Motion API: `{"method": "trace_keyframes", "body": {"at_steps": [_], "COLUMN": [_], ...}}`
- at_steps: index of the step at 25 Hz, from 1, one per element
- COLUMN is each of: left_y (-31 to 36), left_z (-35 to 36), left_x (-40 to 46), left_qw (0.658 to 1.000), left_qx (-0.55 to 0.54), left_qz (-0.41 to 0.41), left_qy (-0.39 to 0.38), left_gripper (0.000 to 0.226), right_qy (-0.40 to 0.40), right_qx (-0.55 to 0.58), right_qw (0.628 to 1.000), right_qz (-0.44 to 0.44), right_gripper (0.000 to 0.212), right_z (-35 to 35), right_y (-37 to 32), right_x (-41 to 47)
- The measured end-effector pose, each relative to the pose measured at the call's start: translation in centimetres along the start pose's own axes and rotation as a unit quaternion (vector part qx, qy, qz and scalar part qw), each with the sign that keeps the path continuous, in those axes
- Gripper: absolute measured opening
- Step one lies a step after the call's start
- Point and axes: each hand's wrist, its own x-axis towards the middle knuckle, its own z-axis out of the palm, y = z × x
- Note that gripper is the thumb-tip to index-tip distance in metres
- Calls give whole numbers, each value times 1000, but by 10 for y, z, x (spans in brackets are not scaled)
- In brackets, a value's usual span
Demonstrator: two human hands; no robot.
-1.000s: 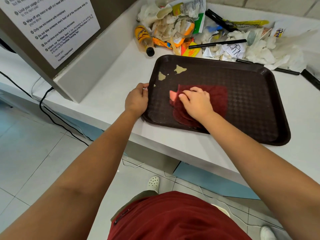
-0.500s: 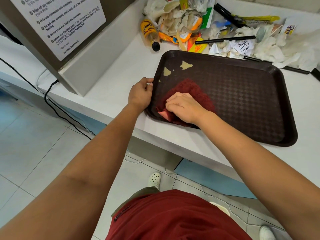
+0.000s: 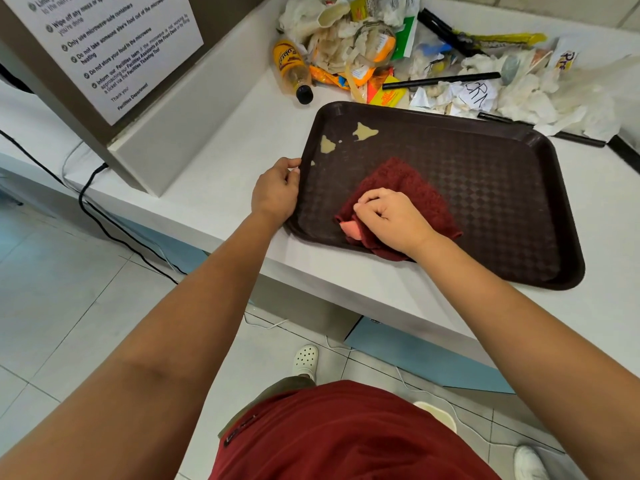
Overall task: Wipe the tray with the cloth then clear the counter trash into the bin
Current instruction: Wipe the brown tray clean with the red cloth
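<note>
Since half a second ago the right hand (image 3: 391,220) and the cloth (image 3: 408,188) have slid a little toward the tray's middle, along its near edge; left hand (image 3: 277,192) unchanged at the left rim.

White table (image 3: 221,188) carries everything; its front edge runs diagonally across the view; a posted notice (image 3: 114,46) on a brown panel stands at far left.

Dark brown tray (image 3: 502,202) lies flat on the table, near corner close to the table's edge; two pale smears (image 3: 363,132) sit in its far-left corner, apart from the cloth.

Trash heap (image 3: 433,64) lies just beyond the tray's far rim: crumpled tissues, wrappers, a black stick, and a yellow-labelled bottle (image 3: 292,71) lying on its side, dark cap pointing toward the tray.

Maroon cloth is bunched on the tray's near-left part; a pink patch shows at its lower left.

Right hand's grip: fingers curled, bunching the cloth and bearing down on it.

Left hand's grip: fingers hooked over the tray's left rim, thumb on the outer side, holding the tray.
</note>
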Motion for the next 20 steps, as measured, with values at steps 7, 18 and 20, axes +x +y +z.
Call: {"method": "trace_keyframes", "body": {"at_steps": [7, 18, 20], "left_y": [0, 2, 1], "left_z": [-2, -1, -1], "left_x": [-1, -1, 0], "left_qw": [1000, 1000, 1000], "left_qx": [-20, -10, -17], "left_qz": [11, 0, -4], "left_qy": [2, 17, 15], "left_gripper": [29, 27, 27], "right_qy": [-79, -180, -178], "right_qx": [-70, -82, -65], "right_qw": [994, 979, 979], "right_qz": [-14, -57, -69], "right_gripper": [39, 33, 29], "right_z": [36, 25, 22], "right_y": [-39, -40, -38], "right_x": [34, 31, 27]}}
